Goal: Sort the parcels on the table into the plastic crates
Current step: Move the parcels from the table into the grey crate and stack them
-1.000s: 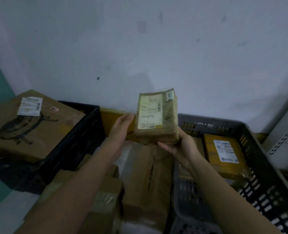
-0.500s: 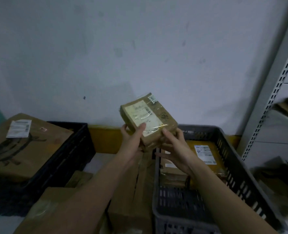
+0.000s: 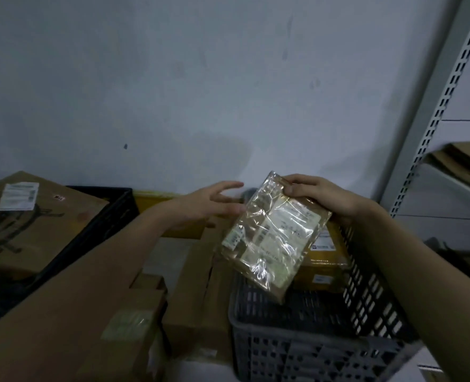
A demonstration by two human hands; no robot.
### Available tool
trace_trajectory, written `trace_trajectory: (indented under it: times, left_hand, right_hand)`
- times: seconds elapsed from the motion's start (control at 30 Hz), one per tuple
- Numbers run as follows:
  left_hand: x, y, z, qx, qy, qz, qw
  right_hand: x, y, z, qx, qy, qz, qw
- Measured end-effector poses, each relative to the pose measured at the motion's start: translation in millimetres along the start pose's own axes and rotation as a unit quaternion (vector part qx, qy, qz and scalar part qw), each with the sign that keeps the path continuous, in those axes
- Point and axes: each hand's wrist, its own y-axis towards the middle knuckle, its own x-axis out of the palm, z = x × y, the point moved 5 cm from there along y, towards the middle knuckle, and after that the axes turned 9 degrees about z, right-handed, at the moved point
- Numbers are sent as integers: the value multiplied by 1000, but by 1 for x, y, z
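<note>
Parcel [image 3: 272, 238]: we hold it tilted at centre right of the frame, above the grey crate [image 3: 305, 351], its lower corner hanging over the crate's inside; clear tape wraps it and pale labels face us.
Right hand [image 3: 322, 197]: we grip the parcel's upper corner, fingers [image 3: 297, 186] curled over the top edge, the rest of the hand behind it.
Left hand [image 3: 209, 205]: just left of the parcel, fingers spread and relaxed; they reach close to the parcel's left edge, and we cannot tell if a fingertip touches it.
Grey crate: lower right; a yellow parcel [image 3: 324, 260] lies at its far end, partly behind the one we hold. The nearer part of the crate floor shows dark and bare.
Black crate [image 3: 109, 216]: left of frame, with a big box [image 3: 35, 224] resting on it, a white label at its upper left.
Boxes [image 3: 198, 285]: brown cartons stand between the two crates, touching the grey crate's left wall.
Rack [image 3: 437, 111]: a slotted upright rises at the right edge, close to the crate's right wall.
Wall [image 3: 200, 78]: fills the upper frame.
</note>
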Motion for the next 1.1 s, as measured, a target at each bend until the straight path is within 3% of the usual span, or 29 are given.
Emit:
trace_trajectory:
  times: [0.07, 0.13, 0.2, 0.3, 0.4, 0.53, 0.73, 0.9, 0.97, 1.1]
  left_hand:
    - [16, -1, -5, -24, -73, -48, 996]
    - [23, 2, -8, -26, -117, -40, 992]
    - [24, 8, -9, -17, -128, 0, 992]
    - [20, 17, -16, -17, -166, 121, 979]
    - [25, 20, -33, -59, -251, 217, 941]
    - [52, 19, -56, -96, -270, 231, 930]
    - [89, 25, -69, -94, -167, 194, 962]
    - [112, 28, -113, -134, 79, 181, 971]
    - [125, 20, -132, -162, 73, 144, 974]
    - [129, 25, -152, -202, 33, 152, 967]
  right_hand:
    - [-1, -4, -8, 0, -4, -24, 1000]
    - [-5, -4, -11, -8, -8, -16, 1000]
    - [-13, 0, -10, -13, 10, 48, 999]
    - [-26, 3, 8, 24, 76, 154, 985]
    - [-3, -5, 39, 59, 71, 77, 993]
    - [20, -18, 73, 72, 55, 72, 993]
    - [4, -34, 128, 154, 107, 122, 975]
    - [-11, -48, 152, 214, 127, 159, 955]
    - [-15, -52, 161, 222, 111, 166, 954]
    - [-23, -42, 185, 222, 116, 228, 941]
